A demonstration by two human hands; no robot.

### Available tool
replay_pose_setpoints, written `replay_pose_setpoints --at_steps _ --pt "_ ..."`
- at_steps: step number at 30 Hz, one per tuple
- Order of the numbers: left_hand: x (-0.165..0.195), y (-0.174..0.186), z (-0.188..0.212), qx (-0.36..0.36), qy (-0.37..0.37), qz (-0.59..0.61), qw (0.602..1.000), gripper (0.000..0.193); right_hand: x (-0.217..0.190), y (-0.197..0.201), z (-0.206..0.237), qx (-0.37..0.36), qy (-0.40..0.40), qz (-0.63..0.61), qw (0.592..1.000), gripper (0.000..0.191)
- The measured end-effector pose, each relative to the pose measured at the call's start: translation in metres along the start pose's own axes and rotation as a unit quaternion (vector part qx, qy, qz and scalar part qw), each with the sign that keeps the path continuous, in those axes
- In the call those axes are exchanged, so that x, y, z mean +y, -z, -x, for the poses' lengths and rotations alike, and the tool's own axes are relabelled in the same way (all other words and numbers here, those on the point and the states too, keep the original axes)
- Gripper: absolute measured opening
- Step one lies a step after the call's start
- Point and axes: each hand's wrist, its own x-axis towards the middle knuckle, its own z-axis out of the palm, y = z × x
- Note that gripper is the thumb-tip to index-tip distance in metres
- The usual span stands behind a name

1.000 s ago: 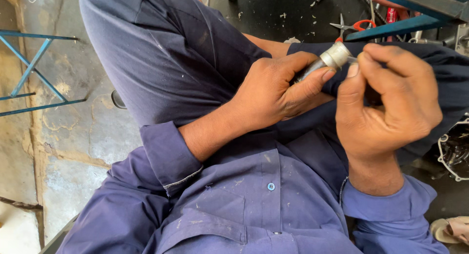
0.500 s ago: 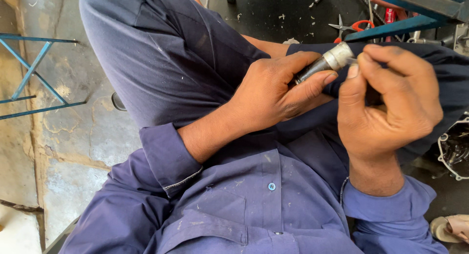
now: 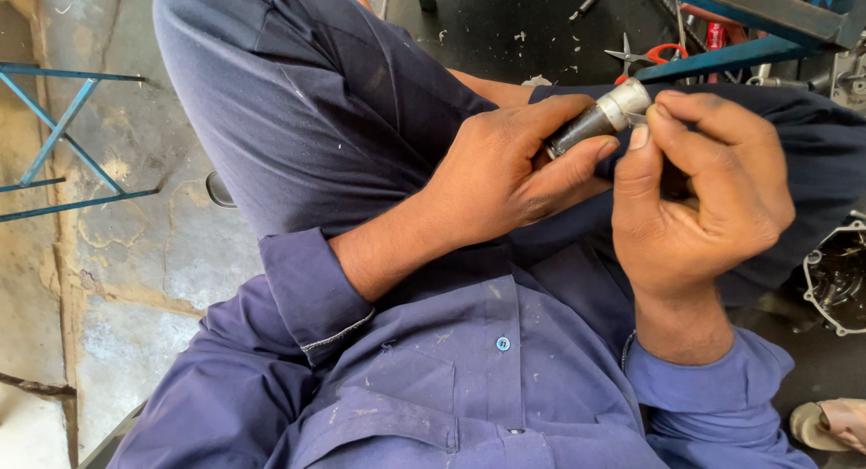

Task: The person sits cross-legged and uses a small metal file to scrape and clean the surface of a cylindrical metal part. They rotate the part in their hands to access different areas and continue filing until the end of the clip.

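Across the middle of the view, the person's blue work shirt (image 3: 433, 379) and dark trousers (image 3: 307, 108) fill most of the frame, leaving little free room round the hands. At 9 o'clock, bare concrete floor (image 3: 135, 243) w/ a blue metal frame (image 3: 54, 135) at the left edge, open space there. At 1 o'clock, a blue steel bar (image 3: 722, 54) slants across dark floor, red-handled scissors (image 3: 645, 54) just under it. At 3 o'clock, a grey engine cover (image 3: 834, 275) cut by the right edge.

Left hand (image 3: 505, 176), approx centre, is curled tight round a small cylinder part (image 3: 600, 119), dark body w/ a silver cap, tilted up toward 2 o'clock. Right hand (image 3: 699, 198) sits just beside it at 3 o'clock, fingers bent in, thumb and forefinger pinched at the silver cap; what's in the pinch is too small to tell.
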Motion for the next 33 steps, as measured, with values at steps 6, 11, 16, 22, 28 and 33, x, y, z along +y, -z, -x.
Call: replay_pose_setpoints --at_steps 6,11,16,22,28,33 --pt "-0.001 -0.001 -0.002 -0.010 0.006 -0.016 1.000 0.038 -0.002 0.000 -0.002 0.004 -0.017 -0.009 1.000 0.009" --pt "-0.002 0.000 -0.001 -0.007 -0.017 -0.031 0.999 0.038 -0.001 -0.001 -0.003 0.015 -0.029 -0.012 0.999 0.008" --pt "-0.004 0.002 0.001 0.010 -0.041 -0.051 0.998 0.039 -0.002 -0.004 -0.004 0.009 -0.016 -0.001 1.000 0.007" --pt "-0.006 0.000 0.002 0.028 -0.082 -0.111 0.990 0.043 -0.003 -0.003 -0.004 0.009 -0.017 -0.016 1.000 0.007" --pt "-0.007 0.000 0.003 0.021 -0.090 -0.119 0.989 0.046 -0.005 -0.002 -0.008 -0.002 -0.011 0.001 1.000 0.006" --pt "-0.008 0.000 0.005 0.034 -0.100 -0.143 0.984 0.046 -0.006 -0.002 -0.011 0.020 -0.073 -0.033 0.997 0.008"
